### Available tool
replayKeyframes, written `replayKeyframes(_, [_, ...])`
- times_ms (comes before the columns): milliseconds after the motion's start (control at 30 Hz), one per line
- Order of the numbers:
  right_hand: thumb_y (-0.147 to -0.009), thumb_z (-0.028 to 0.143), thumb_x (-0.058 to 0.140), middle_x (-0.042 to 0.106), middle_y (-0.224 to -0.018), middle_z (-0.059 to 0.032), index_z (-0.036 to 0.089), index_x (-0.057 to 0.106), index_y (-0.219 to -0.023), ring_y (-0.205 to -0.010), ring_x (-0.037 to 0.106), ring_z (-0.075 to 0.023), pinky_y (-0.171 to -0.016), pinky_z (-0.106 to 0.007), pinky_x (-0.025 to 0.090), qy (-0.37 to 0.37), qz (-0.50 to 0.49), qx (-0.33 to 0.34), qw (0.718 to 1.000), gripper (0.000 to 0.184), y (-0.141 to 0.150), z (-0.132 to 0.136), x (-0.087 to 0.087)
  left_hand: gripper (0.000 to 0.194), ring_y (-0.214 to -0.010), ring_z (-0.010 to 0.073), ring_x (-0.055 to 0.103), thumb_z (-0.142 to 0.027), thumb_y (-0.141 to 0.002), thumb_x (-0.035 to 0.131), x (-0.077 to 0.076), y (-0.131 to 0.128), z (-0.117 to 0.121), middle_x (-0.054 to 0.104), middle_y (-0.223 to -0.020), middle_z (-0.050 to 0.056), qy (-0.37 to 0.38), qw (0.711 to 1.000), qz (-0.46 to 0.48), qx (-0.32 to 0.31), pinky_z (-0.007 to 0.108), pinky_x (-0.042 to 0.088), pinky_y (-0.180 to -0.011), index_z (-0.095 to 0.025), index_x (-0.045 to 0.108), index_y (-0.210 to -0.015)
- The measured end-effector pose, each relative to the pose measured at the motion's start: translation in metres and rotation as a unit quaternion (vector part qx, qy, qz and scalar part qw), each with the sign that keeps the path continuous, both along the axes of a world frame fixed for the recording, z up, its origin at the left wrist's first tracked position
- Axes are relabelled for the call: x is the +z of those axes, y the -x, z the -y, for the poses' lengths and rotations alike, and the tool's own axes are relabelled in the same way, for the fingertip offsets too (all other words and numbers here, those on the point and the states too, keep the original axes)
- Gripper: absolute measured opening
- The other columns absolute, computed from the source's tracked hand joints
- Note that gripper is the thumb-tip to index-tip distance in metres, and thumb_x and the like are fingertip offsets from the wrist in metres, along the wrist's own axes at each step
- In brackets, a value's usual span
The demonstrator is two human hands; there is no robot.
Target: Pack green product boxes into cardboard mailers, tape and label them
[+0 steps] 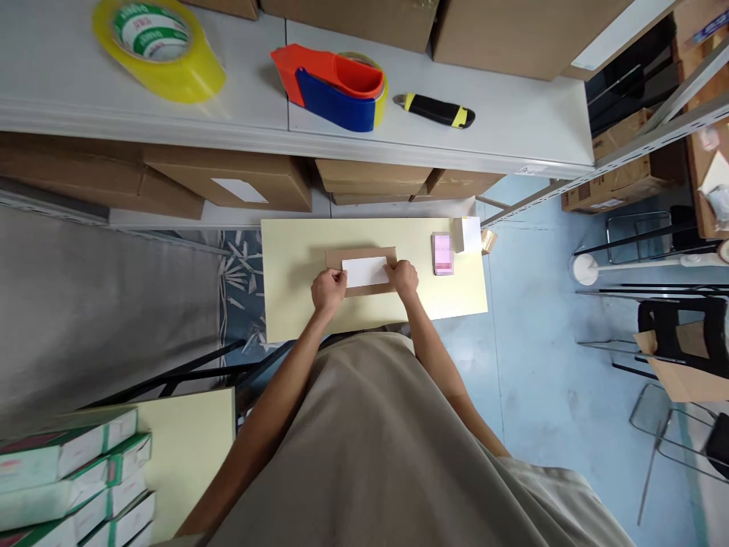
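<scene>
A white paper label (364, 271) lies over a small brown cardboard box (370, 292) on the pale yellow table (296, 311). My left hand (329, 290) pinches the label's left end between thumb and fingers. At the opposite end, my right hand (405, 279) has its fingers closed on the label's edge. Whether the label is stuck flat or held just above the cardboard, I cannot tell. To the right lie a pink pad or packet (443, 254) and a small white box (468, 234).
On the shelf (244, 99) above are a yellow tape roll (199, 76), a red and blue tape dispenser (336, 95) and a utility knife (438, 110). Cardboard boxes (239, 178) fill the lower shelf. Green and white cartons (74, 471) are stacked at lower left; a black chair (683, 327) stands right.
</scene>
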State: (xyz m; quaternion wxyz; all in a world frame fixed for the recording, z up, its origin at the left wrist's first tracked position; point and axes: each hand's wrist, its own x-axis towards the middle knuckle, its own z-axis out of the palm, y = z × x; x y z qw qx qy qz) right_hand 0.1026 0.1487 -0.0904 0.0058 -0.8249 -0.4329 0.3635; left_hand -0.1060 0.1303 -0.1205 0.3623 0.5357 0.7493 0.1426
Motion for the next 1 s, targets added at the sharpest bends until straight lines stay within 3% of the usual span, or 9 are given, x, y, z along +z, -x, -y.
replayKeyframes(67, [-0.106,0.040,0.066,0.080,-0.119,-0.0192,0.018,0.077,-0.110,-0.111,0.075,-0.0339,-0.092,-0.043,0.060,-0.004,0.020,0.018,1.000,0.025,-0.003,0.004,0.001,0.030,-0.094,0.0314,0.075,-0.040,-0.101,0.062,0.001,0.000,-0.001,0.084,-0.101,0.013,0.004,1.000,0.001,-0.002,0.037,0.048,-0.080,-0.021,0.083,-0.093])
replayKeyframes(133, [-0.109,0.032,0.058,0.076,-0.132,-0.0226,0.014,0.074,-0.126,-0.124,0.071,-0.0350,-0.105,-0.048,0.056,-0.057,0.058,0.066,0.995,0.030,0.002,0.013,-0.001,0.029,-0.094,0.0310,0.075,-0.040,-0.101,0.062,0.002,-0.001,-0.001,0.084,-0.100,0.013,0.007,1.000,-0.001,0.000,0.036,0.048,-0.080,-0.022,0.083,-0.092])
replayKeyframes(200, [-0.111,0.022,0.047,0.064,-0.155,-0.0247,0.011,0.063,-0.150,-0.148,0.057,-0.0349,-0.122,-0.052,0.045,-0.138,0.074,0.154,0.976,0.043,0.016,0.027,-0.007,0.029,-0.095,0.0307,0.075,-0.040,-0.101,0.061,0.002,-0.001,-0.001,0.084,-0.100,0.013,0.007,1.000,0.001,0.001,0.036,0.049,-0.081,-0.022,0.082,-0.092])
replayKeyframes(267, [-0.113,0.022,0.039,0.044,-0.175,-0.0228,0.009,0.045,-0.167,-0.167,0.033,-0.0326,-0.135,-0.054,0.029,-0.184,0.056,0.244,0.950,0.056,0.035,0.041,-0.016,0.029,-0.096,0.0306,0.075,-0.040,-0.101,0.061,0.002,-0.002,-0.001,0.085,-0.101,0.013,0.007,1.000,0.002,0.003,0.036,0.049,-0.082,-0.021,0.082,-0.093])
replayKeyframes(367, [-0.117,0.037,0.034,0.020,-0.185,-0.0203,0.002,0.025,-0.175,-0.174,0.010,-0.0300,-0.141,-0.050,0.013,-0.191,0.018,0.337,0.922,0.069,0.062,0.059,-0.028,0.028,-0.098,0.0307,0.076,-0.038,-0.101,0.060,0.001,-0.002,0.000,0.084,-0.104,0.015,0.005,1.000,0.002,0.003,0.036,0.050,-0.085,-0.021,0.081,-0.094])
replayKeyframes(500, [-0.116,0.047,0.032,0.012,-0.186,-0.0181,0.000,0.020,-0.176,-0.175,0.003,-0.0277,-0.142,-0.046,0.007,-0.198,-0.021,0.423,0.884,0.077,0.071,0.064,-0.035,0.025,-0.102,0.0314,0.076,-0.035,-0.102,0.060,-0.001,-0.003,0.000,0.083,-0.106,0.016,-0.006,1.000,-0.004,-0.008,0.037,0.051,-0.090,-0.020,0.079,-0.095])
replayKeyframes(600, [-0.116,0.045,0.032,0.013,-0.186,-0.0173,0.001,0.021,-0.177,-0.175,0.005,-0.0268,-0.143,-0.046,0.008,-0.203,-0.030,0.422,0.883,0.075,0.061,0.058,-0.034,0.025,-0.107,0.0330,0.075,-0.035,-0.103,0.058,-0.002,-0.004,0.000,0.082,-0.112,0.019,-0.011,1.000,-0.016,-0.017,0.039,0.052,-0.095,-0.019,0.077,-0.100])
replayKeyframes(800, [-0.118,0.041,0.030,0.010,-0.187,-0.0157,0.006,0.018,-0.178,-0.175,0.004,-0.0279,-0.142,-0.050,0.010,-0.196,0.003,0.337,0.921,0.071,0.059,0.052,-0.035,0.025,-0.113,0.0336,0.075,-0.032,-0.103,0.062,-0.005,-0.005,0.000,0.080,-0.119,0.022,0.004,1.000,-0.016,0.002,0.040,0.051,-0.100,-0.015,0.067,-0.120])
replayKeyframes(1000, [-0.117,0.037,0.033,0.012,-0.187,-0.0118,0.008,0.021,-0.178,-0.175,0.003,-0.0295,-0.142,-0.051,0.008,-0.194,-0.006,0.399,0.896,0.069,0.076,0.066,-0.040,0.026,-0.110,0.0293,0.077,-0.027,-0.100,0.068,-0.011,0.007,-0.001,0.082,-0.109,0.014,0.025,0.999,0.018,0.019,0.036,0.052,-0.095,-0.018,0.062,-0.123])
